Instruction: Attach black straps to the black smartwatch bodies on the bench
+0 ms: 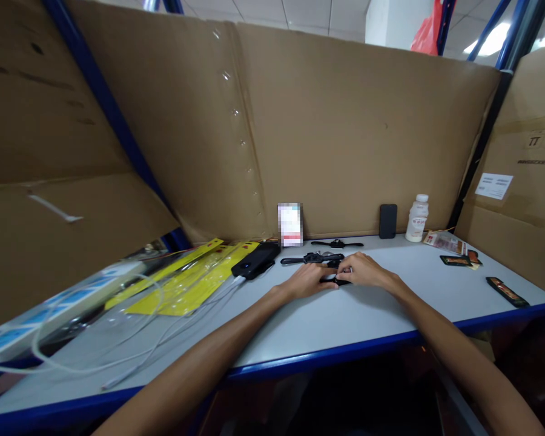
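Note:
My left hand (311, 280) rests low over the grey tabletop, its fingers closed on a dark spokeshave (340, 281) that is mostly hidden by both hands. From the right, my right hand (360, 268) pinches at the middle of the same tool; any small part between those fingertips is too small to make out. Just beyond the hands lies another black spokeshave (312, 258), with two long handles and a central body. Farther back, a third spokeshave (337, 243) lies near the cardboard wall.
Yellow-backed clear packages (195, 284), a black device (257, 260) with white cables, and a power strip (59, 306) occupy the left. A phone (387, 221), a white bottle (418, 219) and small dark packets (506, 292) are at right. Cardboard (345, 133) encloses the table.

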### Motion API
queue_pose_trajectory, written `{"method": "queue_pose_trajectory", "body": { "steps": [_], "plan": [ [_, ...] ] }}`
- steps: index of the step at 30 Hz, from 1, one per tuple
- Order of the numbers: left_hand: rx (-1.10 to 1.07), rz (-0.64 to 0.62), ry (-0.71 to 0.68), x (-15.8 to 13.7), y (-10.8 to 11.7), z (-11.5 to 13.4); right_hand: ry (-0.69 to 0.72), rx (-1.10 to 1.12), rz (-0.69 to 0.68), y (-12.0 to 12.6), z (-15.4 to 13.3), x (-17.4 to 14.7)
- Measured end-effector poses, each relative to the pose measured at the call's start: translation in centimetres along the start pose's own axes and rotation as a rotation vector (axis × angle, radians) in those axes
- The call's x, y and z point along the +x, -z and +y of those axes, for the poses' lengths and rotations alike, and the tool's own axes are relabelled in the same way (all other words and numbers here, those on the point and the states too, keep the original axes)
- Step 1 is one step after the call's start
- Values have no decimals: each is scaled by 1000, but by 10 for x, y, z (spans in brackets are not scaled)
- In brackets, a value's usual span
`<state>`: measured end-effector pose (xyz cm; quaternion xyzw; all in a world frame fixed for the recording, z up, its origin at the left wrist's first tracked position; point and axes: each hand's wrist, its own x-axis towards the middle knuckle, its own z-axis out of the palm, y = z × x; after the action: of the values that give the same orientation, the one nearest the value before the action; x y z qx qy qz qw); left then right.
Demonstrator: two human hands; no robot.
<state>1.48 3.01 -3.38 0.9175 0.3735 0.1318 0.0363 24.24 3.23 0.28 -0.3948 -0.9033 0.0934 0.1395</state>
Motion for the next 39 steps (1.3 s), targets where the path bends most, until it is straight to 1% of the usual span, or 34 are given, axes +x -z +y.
{"method": "queue_pose_trajectory", "body": {
  "steps": [5, 7, 10, 12, 15, 18, 21, 24, 29, 33, 39],
  "plan": [
    [17, 7, -1, 0, 0, -1, -72, -46, 28, 1, -3, -1],
    [18, 9, -4, 0, -1, -1, -80, -59, 16, 2, -6, -2],
    [16, 8, -1, 0, -2, -2, -42, -64, 3, 2, -11, -3],
    [15, 7, 5, 0, -2, -2, -27, -66, 19, 0, -12, -3],
    [9, 13, 11, 0, -1, -1, -55, -85, 50, -2, -9, -3],
    [-8, 12, 6, 0, 1, 2, -69, -120, 32, -4, -3, -2],
    [-14, 11, 67, 1, 1, 3, -54, -116, -3, -5, 0, -1],
    [7, 10, 114, 1, 0, 3, -37, -107, 0, -5, 0, -1],
    [38, 14, 92, 1, 0, 2, -1, -106, 30, -8, 2, 0],
    [66, 4, 72, 1, 1, 3, -2, -84, 45, -11, 4, 0],
    [80, -2, 81, 0, 1, 3, 16, -38, 53, -11, 4, 0]
  ]
}}
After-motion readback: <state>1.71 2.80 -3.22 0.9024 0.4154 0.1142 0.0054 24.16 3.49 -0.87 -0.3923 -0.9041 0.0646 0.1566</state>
